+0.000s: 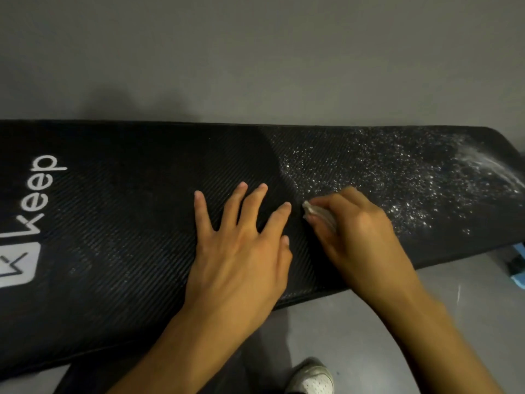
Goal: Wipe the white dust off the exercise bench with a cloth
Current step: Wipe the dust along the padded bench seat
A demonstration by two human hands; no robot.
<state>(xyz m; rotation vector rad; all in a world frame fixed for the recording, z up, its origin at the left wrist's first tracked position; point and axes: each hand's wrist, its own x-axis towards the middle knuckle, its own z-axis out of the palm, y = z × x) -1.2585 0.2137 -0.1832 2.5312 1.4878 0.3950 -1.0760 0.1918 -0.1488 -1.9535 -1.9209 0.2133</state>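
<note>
A long black ribbed exercise bench [119,211] with a white "Keep" logo at its left end runs across the view. White dust [377,172] speckles its right half, with a denser smear at the far right end. My left hand [241,240] lies flat on the bench's middle, fingers spread and straight. Just to its right, my right hand [358,231] grips a small white cloth [315,213] and holds it against the bench at the left edge of the dusty patch. Most of the cloth is hidden under the fingers.
A grey wall [255,58] stands right behind the bench. Grey floor [355,331] lies in front of it, where a white shoe [311,378] shows at the bottom edge. A blue object [518,265] sits on the floor at the far right.
</note>
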